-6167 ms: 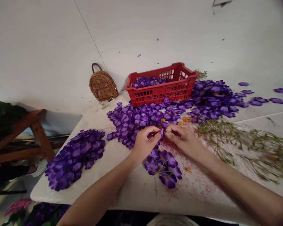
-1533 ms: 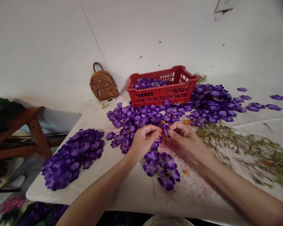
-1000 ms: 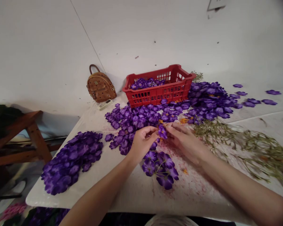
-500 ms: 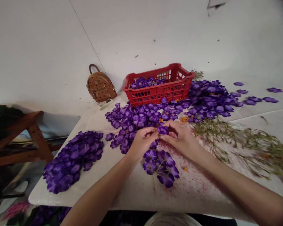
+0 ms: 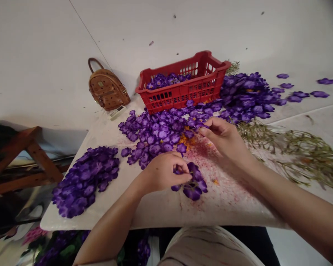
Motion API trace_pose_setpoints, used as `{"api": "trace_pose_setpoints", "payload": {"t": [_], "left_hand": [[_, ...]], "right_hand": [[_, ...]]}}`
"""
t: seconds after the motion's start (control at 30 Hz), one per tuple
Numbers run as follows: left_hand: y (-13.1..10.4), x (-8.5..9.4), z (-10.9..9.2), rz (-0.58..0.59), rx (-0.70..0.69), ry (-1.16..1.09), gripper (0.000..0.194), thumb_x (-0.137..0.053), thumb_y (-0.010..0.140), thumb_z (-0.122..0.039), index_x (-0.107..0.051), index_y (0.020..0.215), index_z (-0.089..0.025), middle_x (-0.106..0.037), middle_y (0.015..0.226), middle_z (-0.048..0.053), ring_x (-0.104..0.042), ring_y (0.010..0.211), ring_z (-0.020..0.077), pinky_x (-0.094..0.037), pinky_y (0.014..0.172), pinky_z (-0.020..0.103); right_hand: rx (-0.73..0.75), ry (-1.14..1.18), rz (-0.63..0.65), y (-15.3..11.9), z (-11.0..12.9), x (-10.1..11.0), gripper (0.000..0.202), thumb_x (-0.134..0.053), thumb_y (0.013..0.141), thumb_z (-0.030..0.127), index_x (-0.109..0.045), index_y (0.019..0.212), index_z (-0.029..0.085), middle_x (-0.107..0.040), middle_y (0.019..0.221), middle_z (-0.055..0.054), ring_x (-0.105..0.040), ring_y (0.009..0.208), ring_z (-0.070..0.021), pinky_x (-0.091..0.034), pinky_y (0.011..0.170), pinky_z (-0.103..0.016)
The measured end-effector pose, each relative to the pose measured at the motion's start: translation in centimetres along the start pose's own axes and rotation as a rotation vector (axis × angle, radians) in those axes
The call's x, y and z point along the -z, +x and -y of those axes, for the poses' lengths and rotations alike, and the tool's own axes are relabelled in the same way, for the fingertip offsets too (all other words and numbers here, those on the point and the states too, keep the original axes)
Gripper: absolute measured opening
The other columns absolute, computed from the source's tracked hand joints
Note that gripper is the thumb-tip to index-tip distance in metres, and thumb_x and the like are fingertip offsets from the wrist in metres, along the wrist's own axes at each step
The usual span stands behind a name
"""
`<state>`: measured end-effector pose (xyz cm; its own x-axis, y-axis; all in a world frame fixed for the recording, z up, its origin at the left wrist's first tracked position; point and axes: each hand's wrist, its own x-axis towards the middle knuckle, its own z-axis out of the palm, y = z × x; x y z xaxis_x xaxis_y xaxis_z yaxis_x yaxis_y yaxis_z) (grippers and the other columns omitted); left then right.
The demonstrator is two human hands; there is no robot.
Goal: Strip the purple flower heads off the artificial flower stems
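Observation:
My left hand [image 5: 168, 170] is closed, thumb and fingertips pinched at the stems of a small bunch of purple artificial flowers [image 5: 195, 188] near the table's front. Its fingers cover part of the bunch. Farther off and to the right, my right hand [image 5: 224, 138] pinches a purple flower piece [image 5: 205, 126] between thumb and forefinger, at the edge of a loose spread of purple flower pieces [image 5: 158, 131]. Small orange bits [image 5: 187, 138] lie just left of the right hand.
A red plastic crate [image 5: 180, 90] holding purple flowers stands at the back. Left of it are a brown backpack [image 5: 108, 88] and a calculator [image 5: 117, 112]. Purple flower heaps lie at left [image 5: 86, 181] and back right [image 5: 246, 96]. Green stems [image 5: 299, 151] cover the right side.
My hands were together on a purple flower piece and have parted. The left came down toward me to the bunch; the right moved away to the right over the loose pieces. The view tilted down.

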<state>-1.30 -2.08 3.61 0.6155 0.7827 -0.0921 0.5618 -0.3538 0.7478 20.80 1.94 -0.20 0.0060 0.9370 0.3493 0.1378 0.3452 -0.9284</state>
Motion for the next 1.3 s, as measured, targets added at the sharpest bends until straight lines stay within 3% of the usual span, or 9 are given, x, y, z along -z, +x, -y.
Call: {"api": "trace_pose_setpoints", "payload": {"t": [0.17,0.3,0.57,0.7,0.87,1.1,1.3], "left_hand": [[1.2,-0.1,1.3,-0.311,0.143,-0.231,0.02,-0.064,0.09,-0.032,-0.068,0.077,-0.017,-0.072,0.071,0.002,-0.057,0.059,0.0119,-0.038,0.057,0.023],[1.6,-0.3,1.5,-0.46,0.205,-0.241,0.021,-0.06,0.093,-0.033,-0.062,0.078,-0.018,-0.069,0.059,0.0,-0.049,0.046,0.0093,-0.033,0.05,0.022],[2.7,-1.5,2.4,-0.529,0.231,-0.488,0.018,-0.062,0.091,-0.032,-0.051,0.099,-0.022,-0.061,0.051,-0.007,-0.04,0.038,0.0077,-0.027,0.044,0.019],[2.8,-1.7,2.6,-0.545,0.146,-0.42,0.014,-0.061,0.093,-0.031,-0.05,0.096,-0.022,-0.063,0.058,-0.006,-0.05,0.046,0.0085,-0.034,0.05,0.019],[2.5,-1.8,2.1,-0.528,0.032,-0.287,0.012,-0.056,0.096,-0.029,-0.065,0.095,-0.02,-0.068,0.075,0.0,-0.065,0.07,0.0131,-0.046,0.067,0.023],[2.8,-2.2,2.3,-0.577,0.064,-0.214,0.015,-0.066,0.089,-0.032,-0.075,0.087,-0.019,-0.073,0.08,0.003,-0.064,0.072,0.0157,-0.048,0.067,0.025],[2.8,-2.5,2.3,-0.583,0.096,-0.289,0.02,-0.065,0.091,-0.035,-0.074,0.091,-0.018,-0.064,0.067,-0.002,-0.052,0.057,0.0104,-0.039,0.054,0.022]], "right_hand": [[-0.119,0.142,0.017,-0.3,-0.2,0.0,0.024,-0.072,0.088,0.039,-0.058,0.075,0.024,-0.057,0.073,0.0,-0.05,0.068,-0.0168,-0.041,0.066,-0.032],[-0.259,0.34,0.063,-0.7,0.3,-0.3,0.028,-0.076,0.086,0.044,-0.058,0.076,0.025,-0.059,0.073,0.0,-0.053,0.068,-0.0169,-0.046,0.065,-0.032],[-0.465,0.586,0.174,-1.0,1.5,-0.5,0.032,-0.088,0.074,0.041,-0.061,0.072,0.023,-0.058,0.074,0.003,-0.056,0.07,-0.0135,-0.053,0.075,-0.031],[-0.524,0.604,0.203,-1.2,1.7,-0.5,0.032,-0.09,0.073,0.038,-0.061,0.071,0.024,-0.058,0.075,0.003,-0.057,0.073,-0.0141,-0.053,0.08,-0.033],[-0.567,0.579,0.203,-1.1,1.8,-0.3,0.035,-0.087,0.076,0.04,-0.057,0.069,0.023,-0.057,0.074,0.002,-0.055,0.072,-0.0144,-0.049,0.069,-0.029],[-0.497,0.542,0.193,-1.1,1.1,-0.3,0.034,-0.084,0.078,0.042,-0.057,0.071,0.023,-0.055,0.074,0.002,-0.053,0.072,-0.0152,-0.048,0.071,-0.031],[-0.127,0.193,0.03,-1.3,1.2,-0.3,0.025,-0.07,0.09,0.044,-0.06,0.078,0.025,-0.055,0.075,0.0,-0.049,0.069,-0.0173,-0.04,0.063,-0.031]]}}
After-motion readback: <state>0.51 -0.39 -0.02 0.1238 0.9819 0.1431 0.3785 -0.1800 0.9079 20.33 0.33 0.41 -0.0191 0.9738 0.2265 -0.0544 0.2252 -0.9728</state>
